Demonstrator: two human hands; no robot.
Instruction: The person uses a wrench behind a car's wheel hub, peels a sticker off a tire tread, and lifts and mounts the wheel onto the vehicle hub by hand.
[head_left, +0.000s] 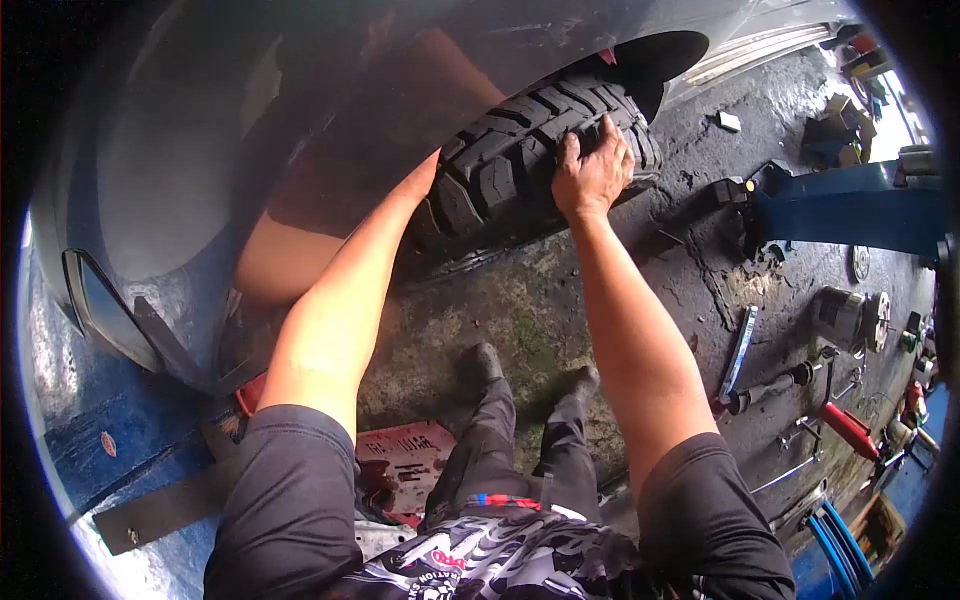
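Note:
A black, chunky-treaded tire [510,160] sits in the wheel arch of a dark grey vehicle [200,150]. On the tread's right part lies my right hand [595,172], its fingers spread and pointing up, pressing on the rubber. Of my left hand [427,178] only the wrist side shows at the tire's left edge; its fingers are hidden behind the body panel and the tire.
A blue lift arm [850,205] reaches in from the right. Below it on the floor lie a shock absorber [770,388], a blue-grey bar [740,350], a red-handled tool [850,430] and several other tools. A red printed sheet [405,460] lies beside my legs.

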